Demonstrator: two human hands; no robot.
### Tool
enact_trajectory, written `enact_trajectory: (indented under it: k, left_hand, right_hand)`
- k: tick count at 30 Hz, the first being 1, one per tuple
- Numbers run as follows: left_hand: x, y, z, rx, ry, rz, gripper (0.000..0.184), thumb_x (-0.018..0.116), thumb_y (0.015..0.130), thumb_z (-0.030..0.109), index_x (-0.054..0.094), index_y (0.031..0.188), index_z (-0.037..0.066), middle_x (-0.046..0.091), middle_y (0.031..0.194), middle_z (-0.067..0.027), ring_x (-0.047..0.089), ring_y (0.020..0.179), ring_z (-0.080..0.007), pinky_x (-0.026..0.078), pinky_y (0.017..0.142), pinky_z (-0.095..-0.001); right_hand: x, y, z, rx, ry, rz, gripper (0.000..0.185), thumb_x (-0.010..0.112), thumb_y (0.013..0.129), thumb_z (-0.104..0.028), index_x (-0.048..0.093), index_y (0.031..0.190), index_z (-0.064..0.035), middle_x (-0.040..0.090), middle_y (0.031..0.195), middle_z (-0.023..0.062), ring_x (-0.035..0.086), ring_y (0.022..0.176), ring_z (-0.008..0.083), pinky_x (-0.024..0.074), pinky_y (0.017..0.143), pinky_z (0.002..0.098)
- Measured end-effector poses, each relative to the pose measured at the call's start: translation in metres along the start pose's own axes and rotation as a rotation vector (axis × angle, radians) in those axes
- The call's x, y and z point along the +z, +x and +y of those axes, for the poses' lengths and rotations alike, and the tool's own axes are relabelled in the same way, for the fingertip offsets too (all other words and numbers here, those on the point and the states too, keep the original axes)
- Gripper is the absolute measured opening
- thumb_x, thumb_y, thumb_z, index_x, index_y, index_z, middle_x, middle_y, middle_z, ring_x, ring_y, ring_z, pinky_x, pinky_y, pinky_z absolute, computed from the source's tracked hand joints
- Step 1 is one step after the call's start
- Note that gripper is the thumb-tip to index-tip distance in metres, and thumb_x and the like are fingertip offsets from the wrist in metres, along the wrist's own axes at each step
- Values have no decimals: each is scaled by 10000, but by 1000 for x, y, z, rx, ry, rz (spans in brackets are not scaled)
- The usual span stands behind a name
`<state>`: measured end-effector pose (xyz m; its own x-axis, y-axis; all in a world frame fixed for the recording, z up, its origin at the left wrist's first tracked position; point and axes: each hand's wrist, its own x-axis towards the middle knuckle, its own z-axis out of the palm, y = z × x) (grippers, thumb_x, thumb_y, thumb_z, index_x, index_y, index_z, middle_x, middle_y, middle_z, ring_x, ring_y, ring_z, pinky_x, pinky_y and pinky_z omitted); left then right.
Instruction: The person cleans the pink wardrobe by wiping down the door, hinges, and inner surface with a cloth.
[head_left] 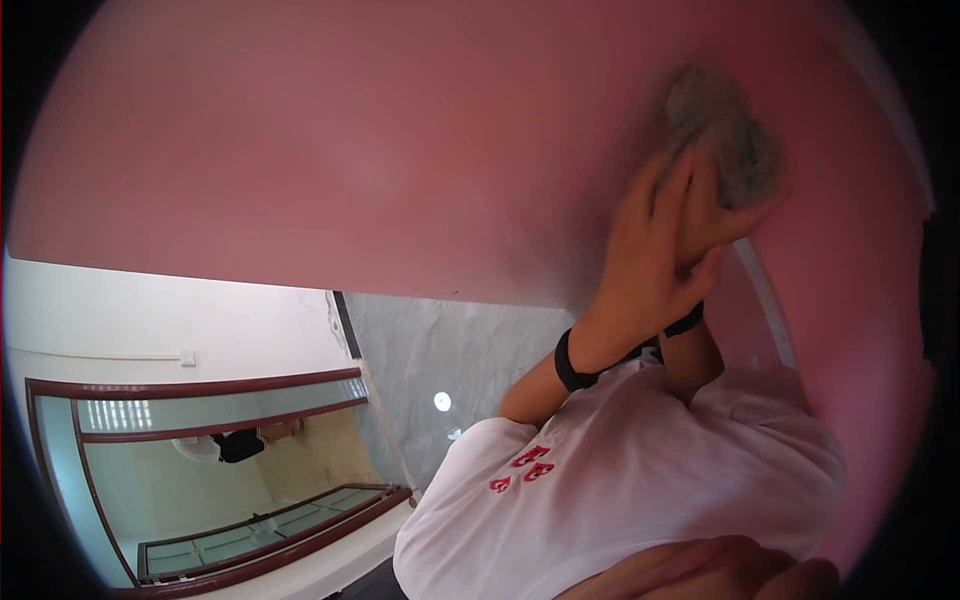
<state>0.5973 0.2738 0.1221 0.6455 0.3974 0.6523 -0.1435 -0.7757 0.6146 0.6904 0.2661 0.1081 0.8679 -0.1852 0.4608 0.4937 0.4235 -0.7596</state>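
A crumpled grey cloth (745, 165) lies against a broad pink surface (350, 130) at the upper right. My left hand (645, 250), with a black band at its wrist, crosses my right hand, its fingers reaching the cloth's lower edge. Partly covered by it, my right hand (710, 215) is closed on the cloth, and a black band shows at that wrist too. The two hands overlap, so some fingers are hidden. Blur softens the cloth's outline.
At lower left is a brown-framed opening (200, 390) beside a white wall (170, 310) with a cable and small box. Grey flooring (430, 350) lies beyond the pink edge. My white shirt (620, 470) with red marks fills the lower right.
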Motion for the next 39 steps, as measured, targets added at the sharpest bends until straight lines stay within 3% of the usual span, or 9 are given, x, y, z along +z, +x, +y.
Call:
enact_trajectory:
  k: [7, 12, 19, 21, 23, 25, 29, 31, 39]
  left_hand:
    - [-49, -54, -14, -152, 119, 166, 913, 814, 738, 93, 413, 1556, 35, 437, 1485, -291, 524, 1290, -501, 513, 1019, -529]
    - [-100, -104, -19, -193, 314, 294, 879, 854, 776, 150, 410, 1510, -42, 481, 1429, -278, 530, 1270, -460, 485, 1028, -505]
    - [-166, -167, -12, -369, 341, 444, 964, 857, 842, 314, 314, 1548, -52, 382, 1485, -238, 437, 1334, -382, 411, 1068, -475]
    - [-174, -178, -8, -414, 370, 538, 1074, 784, 903, 493, 151, 1603, -20, 312, 1529, -211, 368, 1437, -344, 331, 1178, -515]
    - [-174, -191, -8, -399, 403, 618, 1120, 777, 895, 538, 116, 1607, -19, 299, 1536, -225, 368, 1435, -354, 331, 1173, -529]
    - [-170, -191, -1, -371, 322, 695, 1189, 769, 890, 583, 37, 1614, -11, 270, 1553, -266, 367, 1434, -371, 334, 1165, -546]
    - [-160, -190, -10, -279, 296, 582, 1148, 767, 902, 541, 64, 1617, -18, 261, 1572, -257, 358, 1442, -365, 327, 1170, -541]
    - [-158, -175, -15, -351, 322, 296, 1086, 762, 924, 457, 96, 1626, -36, 261, 1589, -246, 358, 1446, -364, 324, 1177, -523]
    - [-96, -118, -35, -161, 345, 241, 960, 752, 944, 326, 199, 1634, -47, 269, 1627, -261, 379, 1450, -394, 356, 1159, -490]
  right_hand:
    - [29, -56, -11, -48, 75, -159, 542, 880, 711, -8, 666, 1197, -115, 585, 1246, 107, 625, 1108, 289, 537, 920, 376]
    - [53, -121, -49, -150, 206, -379, 542, 881, 709, -9, 667, 1195, -119, 585, 1242, 104, 624, 1104, 287, 537, 916, 375]
    - [89, -201, -85, -67, 387, -663, 545, 890, 694, -29, 678, 1182, -147, 595, 1206, 75, 602, 1088, 264, 528, 885, 374]
    - [92, -214, -91, -2, 423, -719, 543, 891, 692, -36, 682, 1180, -148, 599, 1200, 71, 597, 1096, 261, 526, 883, 378]
    - [91, -218, -98, 39, 526, -898, 539, 891, 689, -37, 689, 1178, -141, 606, 1189, 73, 609, 1080, 252, 534, 878, 374]
    - [83, -225, -103, 48, 557, -810, 543, 890, 690, -31, 688, 1184, -137, 607, 1188, 77, 620, 1070, 251, 539, 877, 373]
    - [72, -202, -100, 51, 486, -686, 560, 900, 690, -18, 685, 1196, -127, 607, 1190, 83, 646, 1034, 241, 549, 876, 360]
    - [75, -175, -87, -33, 384, -647, 554, 906, 701, -17, 689, 1200, -122, 603, 1202, 80, 651, 1036, 234, 557, 840, 347]
    - [58, -97, -46, -177, 297, -602, 556, 857, 725, 32, 684, 1236, -99, 639, 1224, 95, 664, 1064, 268, 553, 902, 360]
